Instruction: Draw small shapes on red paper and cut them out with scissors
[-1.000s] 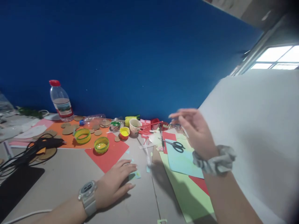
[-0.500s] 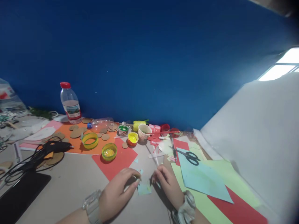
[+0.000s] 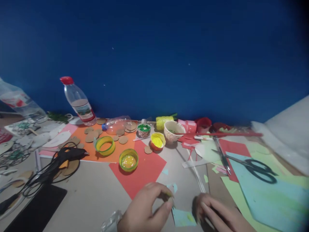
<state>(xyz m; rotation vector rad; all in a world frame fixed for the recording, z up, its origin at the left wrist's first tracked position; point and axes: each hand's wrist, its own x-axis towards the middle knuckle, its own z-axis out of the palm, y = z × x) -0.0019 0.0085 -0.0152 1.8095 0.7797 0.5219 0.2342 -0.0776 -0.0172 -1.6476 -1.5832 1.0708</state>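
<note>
A light-blue paper scrap (image 3: 183,217) is flanked on the grey bench (image 3: 91,190) by left hand (image 3: 146,207) and right hand (image 3: 218,212), both curled; any pinch cannot be confirmed. Yellow matter (image 3: 128,160) is contained in a round yellow-green tub (image 3: 128,169)

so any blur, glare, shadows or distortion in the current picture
Head view: right hand slightly soft, dark shadow to its left; head view: bright glints inside the nearer yellow ring; head view: upper right corner darkened, red-capped bottle leaning, probably from wide-angle distortion.
</note>
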